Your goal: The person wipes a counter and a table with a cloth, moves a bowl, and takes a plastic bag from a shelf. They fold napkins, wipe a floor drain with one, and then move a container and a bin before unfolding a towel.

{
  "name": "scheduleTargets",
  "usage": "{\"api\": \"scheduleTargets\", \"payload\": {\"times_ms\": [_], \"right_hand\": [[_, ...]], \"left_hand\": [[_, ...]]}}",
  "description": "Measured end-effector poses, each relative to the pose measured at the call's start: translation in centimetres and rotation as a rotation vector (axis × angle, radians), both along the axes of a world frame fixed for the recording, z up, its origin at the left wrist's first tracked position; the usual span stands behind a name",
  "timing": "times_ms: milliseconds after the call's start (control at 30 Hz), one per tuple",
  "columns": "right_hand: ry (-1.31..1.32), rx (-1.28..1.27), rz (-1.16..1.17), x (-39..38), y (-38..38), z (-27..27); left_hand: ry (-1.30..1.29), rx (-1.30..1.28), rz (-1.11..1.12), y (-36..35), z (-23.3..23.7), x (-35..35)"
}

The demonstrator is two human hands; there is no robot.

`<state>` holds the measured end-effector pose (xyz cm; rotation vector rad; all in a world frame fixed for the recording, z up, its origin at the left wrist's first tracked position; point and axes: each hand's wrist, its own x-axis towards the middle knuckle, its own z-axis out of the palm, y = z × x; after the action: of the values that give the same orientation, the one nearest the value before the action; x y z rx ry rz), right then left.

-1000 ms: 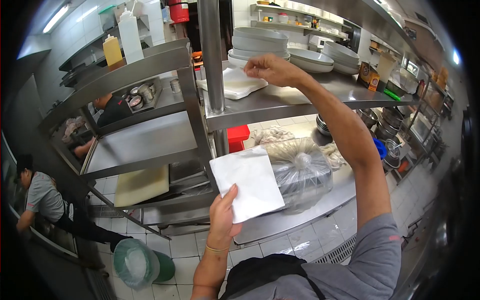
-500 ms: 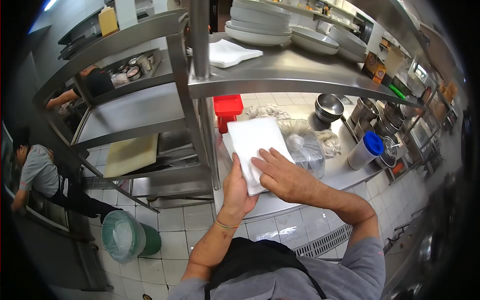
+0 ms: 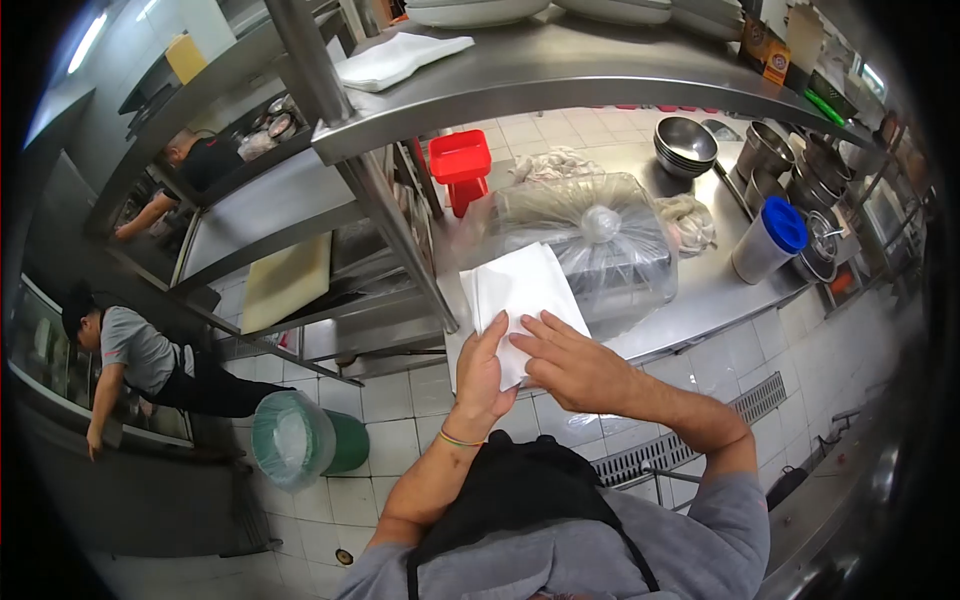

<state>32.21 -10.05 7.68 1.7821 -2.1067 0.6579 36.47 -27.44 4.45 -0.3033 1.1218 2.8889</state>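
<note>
While the left hand (image 3: 485, 372) pinches the folded white sheets (image 3: 526, 290) at their lower left edge, thumb on top and the other fingers out of sight beneath, the right hand (image 3: 568, 364) is open, its fingers stretched and lightly bent over the lower right part, fingertips down on the top face. And what a clean bundle it is: bright white, flat, squared off, with a corner of another layer peeking out at the left! It's held in front of the person's dark apron (image 3: 530, 500), at the near edge of the steel counter (image 3: 705, 320), overlapping in view a container wrapped in clear plastic (image 3: 600, 250), the plastic gathered into a knot on top; whether the two touch, I can't tell.

Beyond that, a red container (image 3: 460, 165) sits to the left, crumpled cloth (image 3: 555, 165) behind the wrapped container, more bunched cloth (image 3: 687, 222) just to its right, then nested steel bowls (image 3: 685, 143) and a blue-lidded container (image 3: 768, 242). Up on the metal shelf (image 3: 590, 88), another white stack (image 3: 395, 62) lies near the post, beside pale plates (image 3: 480, 11).
</note>
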Motion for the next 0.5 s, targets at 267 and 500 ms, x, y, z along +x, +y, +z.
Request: {"api": "scheduleTargets", "payload": {"times_ms": [267,500], "right_hand": [[-1.499,-0.549,-0.381,-2.4,-4.7,-4.2],[-1.661,-0.449,-0.336,-1.5,-12.9,-6.4]], "left_hand": [[-0.006,0.111,-0.029,-7.1,-2.0,1.8],[-0.12,-0.24,-0.144,-15.9,-7.5,-0.1]]}}
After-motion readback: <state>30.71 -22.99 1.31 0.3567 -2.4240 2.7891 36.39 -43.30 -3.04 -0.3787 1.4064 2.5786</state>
